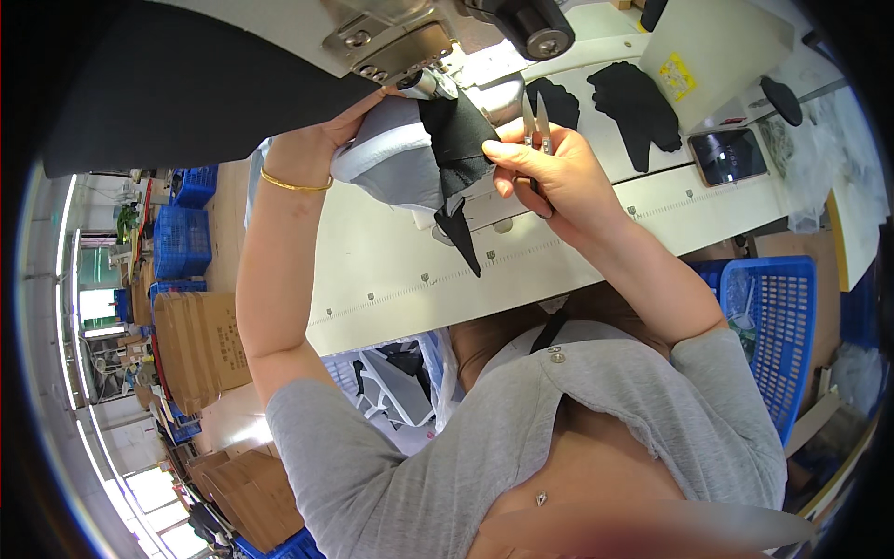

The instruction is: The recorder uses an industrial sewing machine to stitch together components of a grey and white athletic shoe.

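Note:
Under the head of a sewing machine (396, 58) sits a light-blue fabric piece (396, 163) with a black fabric part (456, 135) joined to it. My left hand (352, 121) grips the piece at its far left side, the fingers partly hidden by the machine and the cloth. Small metal scissors (537, 126) are held in my right hand (554, 168), blades pointing up and away. That hand's thumb and forefinger also touch the black part's right edge. A pointed black strip (456, 238) hangs down from the piece over the white table (391, 270).
Black fabric pieces (636, 107) lie at the back right, near a dark phone-like device (726, 156). A blue basket (768, 326) stands at my right. Below the table edge, a lined container (438, 363) holds cloth pieces. Cardboard boxes (200, 349) and blue crates (182, 240) stand at left.

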Motion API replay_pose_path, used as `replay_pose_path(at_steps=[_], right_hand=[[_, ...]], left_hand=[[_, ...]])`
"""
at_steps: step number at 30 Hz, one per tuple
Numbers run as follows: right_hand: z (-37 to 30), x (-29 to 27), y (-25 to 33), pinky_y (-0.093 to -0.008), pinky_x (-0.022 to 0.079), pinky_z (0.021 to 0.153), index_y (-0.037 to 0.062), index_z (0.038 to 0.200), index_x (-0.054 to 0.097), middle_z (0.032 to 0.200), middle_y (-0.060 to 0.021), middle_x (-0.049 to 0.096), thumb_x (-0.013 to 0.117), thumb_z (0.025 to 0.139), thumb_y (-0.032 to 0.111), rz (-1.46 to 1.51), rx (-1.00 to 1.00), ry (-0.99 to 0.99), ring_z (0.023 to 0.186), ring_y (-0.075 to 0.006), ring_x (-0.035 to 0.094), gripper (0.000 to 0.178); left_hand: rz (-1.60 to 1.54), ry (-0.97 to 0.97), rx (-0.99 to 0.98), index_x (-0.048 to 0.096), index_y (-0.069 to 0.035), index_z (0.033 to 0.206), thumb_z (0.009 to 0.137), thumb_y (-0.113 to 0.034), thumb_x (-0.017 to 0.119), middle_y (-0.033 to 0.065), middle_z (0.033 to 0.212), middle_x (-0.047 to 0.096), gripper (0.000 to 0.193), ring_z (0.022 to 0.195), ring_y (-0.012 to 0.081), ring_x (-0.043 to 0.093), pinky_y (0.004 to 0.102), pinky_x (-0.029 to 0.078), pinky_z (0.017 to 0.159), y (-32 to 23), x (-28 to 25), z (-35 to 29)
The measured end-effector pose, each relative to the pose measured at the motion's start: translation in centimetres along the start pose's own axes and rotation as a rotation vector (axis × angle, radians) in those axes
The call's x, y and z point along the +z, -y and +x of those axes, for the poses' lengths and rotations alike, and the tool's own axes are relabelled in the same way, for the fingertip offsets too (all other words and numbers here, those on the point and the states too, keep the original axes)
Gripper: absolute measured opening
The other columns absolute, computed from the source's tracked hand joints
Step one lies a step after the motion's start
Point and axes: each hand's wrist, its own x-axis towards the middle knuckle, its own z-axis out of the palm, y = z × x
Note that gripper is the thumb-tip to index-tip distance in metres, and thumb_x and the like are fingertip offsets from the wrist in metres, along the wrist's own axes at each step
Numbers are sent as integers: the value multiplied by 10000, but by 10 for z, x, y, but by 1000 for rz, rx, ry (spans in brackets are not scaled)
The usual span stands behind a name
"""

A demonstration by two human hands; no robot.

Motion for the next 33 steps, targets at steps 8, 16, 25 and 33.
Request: replay_pose_path(at_steps=[8,16,25,33], right_hand=[[3,0,-6,-194,273,390,58,976,618,682,-77,633,675,909,121,54,-7,19,440,-52,463,108],[-4,26,-9,-236,470,606,27,892,612,759,-41,640,696,879,100,19,-103,12,630,-96,637,112],[1,8,-12,-181,315,424,69,955,617,763,-23,650,700,895,136,-49,-144,-36,630,-49,626,122],[-13,16,-9,-178,342,472,43,1021,669,825,-5,688,621,853,76,27,-87,-17,552,-12,473,177]], left_hand=[[179,-355,158,668,40,1015,891,-143,655,108,987,678,222,887,217,624,297,509,807,-25,7,-44],[352,-774,324,682,23,1031,926,-170,614,105,1015,685,230,911,228,636,324,504,854,-41,-47,-91],[687,-718,707,700,32,974,956,-114,523,120,988,696,230,894,255,644,366,493,879,-52,73,-108],[964,-355,871,684,64,1053,812,-59,673,151,1133,655,271,1044,306,625,418,499,904,-37,134,-101]])
